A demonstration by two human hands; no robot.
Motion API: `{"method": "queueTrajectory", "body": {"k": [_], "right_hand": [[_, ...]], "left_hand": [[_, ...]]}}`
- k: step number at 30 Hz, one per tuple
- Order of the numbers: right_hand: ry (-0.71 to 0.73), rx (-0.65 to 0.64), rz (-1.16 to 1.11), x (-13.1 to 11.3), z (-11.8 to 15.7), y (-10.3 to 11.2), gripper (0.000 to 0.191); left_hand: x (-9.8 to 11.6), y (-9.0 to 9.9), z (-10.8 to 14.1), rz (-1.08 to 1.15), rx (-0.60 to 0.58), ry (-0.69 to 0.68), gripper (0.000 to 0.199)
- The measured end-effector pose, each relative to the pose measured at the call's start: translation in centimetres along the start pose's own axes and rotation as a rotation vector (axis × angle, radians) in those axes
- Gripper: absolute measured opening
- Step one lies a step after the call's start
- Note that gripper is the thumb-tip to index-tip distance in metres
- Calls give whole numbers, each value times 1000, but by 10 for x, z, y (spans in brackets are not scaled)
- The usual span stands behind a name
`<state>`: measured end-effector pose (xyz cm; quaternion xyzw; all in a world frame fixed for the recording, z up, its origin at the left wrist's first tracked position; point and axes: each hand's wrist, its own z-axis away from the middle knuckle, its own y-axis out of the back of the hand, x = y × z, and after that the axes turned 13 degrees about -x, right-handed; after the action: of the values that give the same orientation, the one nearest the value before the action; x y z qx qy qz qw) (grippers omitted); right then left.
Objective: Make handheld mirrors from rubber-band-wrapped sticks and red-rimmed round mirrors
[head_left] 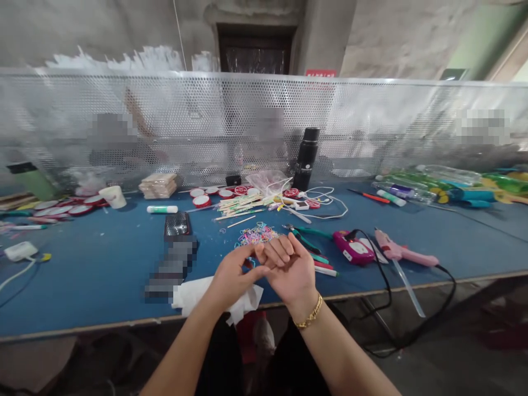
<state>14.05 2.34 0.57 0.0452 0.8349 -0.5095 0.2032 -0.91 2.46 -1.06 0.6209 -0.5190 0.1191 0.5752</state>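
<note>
My left hand (231,275) reaches in from the left, its thumb and fingers pinched against the fingertips of my right hand (292,275). Palm up, my right hand curls its fingers inward; a gold chain bracelet (310,314) circles its wrist. Anything held between the fingers is too small or hidden to make out. Just beyond both hands, a pile of small coloured loops (258,233) lies on the blue table (124,258). Below my left hand is crumpled white paper (193,294). Pliers with teal handles (307,242) rest beyond my right hand.
To the right lie a magenta device (353,247) and a pink glue gun (406,252) with a hanging cord. Wooden sticks (239,206), a white cable (344,206) and a black bottle (306,159) stand farther back, before a perforated metal screen (185,121). Plastic bottles (449,176) lie far right.
</note>
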Motion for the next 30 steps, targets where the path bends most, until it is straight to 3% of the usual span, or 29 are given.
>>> {"method": "queueTrajectory", "body": {"k": [3,6,10,13,17,21,26,30], "right_hand": [[-17,-21,293,1,8,8,45],[45,-26,874,-16,25,21,42],[197,41,1815,-63,45,39,25],[125,71,2133,-89,47,50,18],[34,-10,2243,-91,41,58,7],[105,-43,2180,-82,39,60,6],[192,-91,2091,-78,44,58,10],[221,-157,2053,-74,50,56,11]], "left_hand": [[4,-2,-1,-142,-111,82,18],[8,-4,0,-277,-173,119,26],[9,-2,0,-218,-62,103,31],[7,-1,0,-195,21,105,34],[5,-3,-4,-220,61,128,44],[12,2,-10,-159,189,198,49],[37,21,-26,-201,316,152,38],[50,33,-50,-283,214,160,29]]}}
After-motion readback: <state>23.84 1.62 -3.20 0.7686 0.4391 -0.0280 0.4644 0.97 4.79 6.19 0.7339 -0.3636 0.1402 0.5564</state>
